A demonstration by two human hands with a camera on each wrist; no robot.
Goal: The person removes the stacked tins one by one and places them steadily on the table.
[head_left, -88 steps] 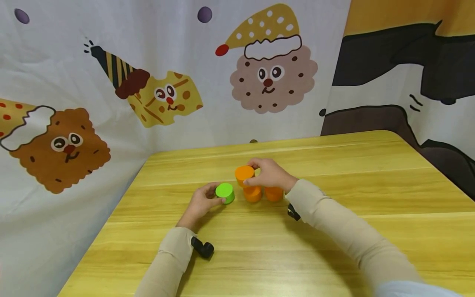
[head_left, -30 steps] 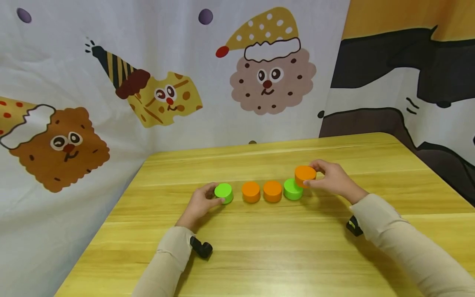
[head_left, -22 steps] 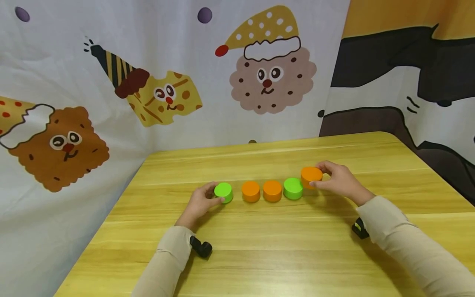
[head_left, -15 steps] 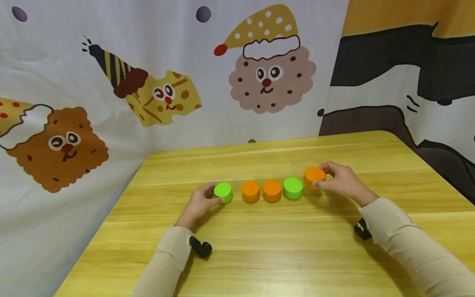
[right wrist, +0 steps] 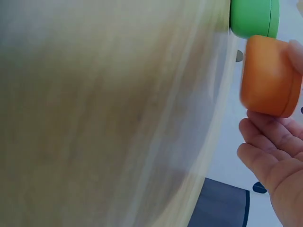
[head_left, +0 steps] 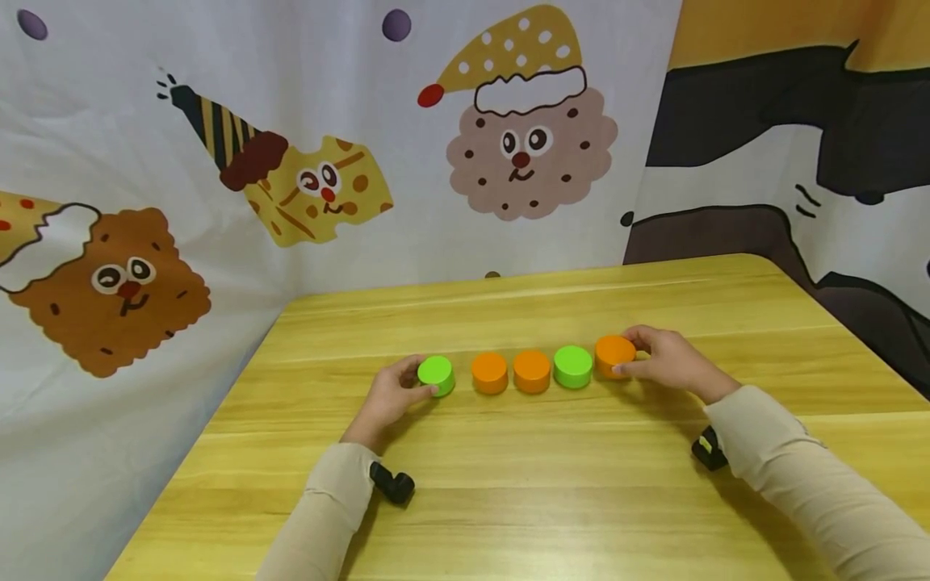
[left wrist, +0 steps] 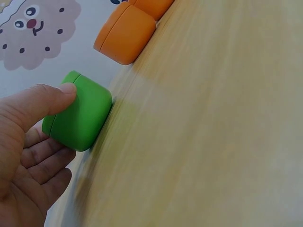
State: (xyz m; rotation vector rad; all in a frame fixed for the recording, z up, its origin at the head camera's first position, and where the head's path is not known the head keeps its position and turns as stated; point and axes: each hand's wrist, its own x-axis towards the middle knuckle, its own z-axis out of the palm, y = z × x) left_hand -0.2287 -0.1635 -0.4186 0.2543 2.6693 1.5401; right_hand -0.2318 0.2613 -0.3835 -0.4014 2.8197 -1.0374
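My left hand (head_left: 388, 397) pinches a green round lidded container (head_left: 436, 376) between thumb and fingers at the left of a row. In the left wrist view its thumb lies on the lid edge of that green container (left wrist: 83, 113). At the row's right end my right hand (head_left: 672, 361) pinches an orange round lidded container (head_left: 613, 357), close over the table. Between the hands stand two orange containers, a left one (head_left: 490, 373) and a right one (head_left: 532, 371), and a second green container (head_left: 572, 366). The held orange container (right wrist: 270, 75) is right beside this green one (right wrist: 251, 16).
The wood-grain table (head_left: 508, 484) reaches back to a white curtain (head_left: 421, 242) printed with cartoon biscuits and cheese. Each wrist carries a small black camera, the left one (head_left: 392, 484) and the right one (head_left: 708, 449).
My right hand has carried the orange container rightward from over the left orange one, past the second green one, and lowered it at the row's right end. The left hand stays put.
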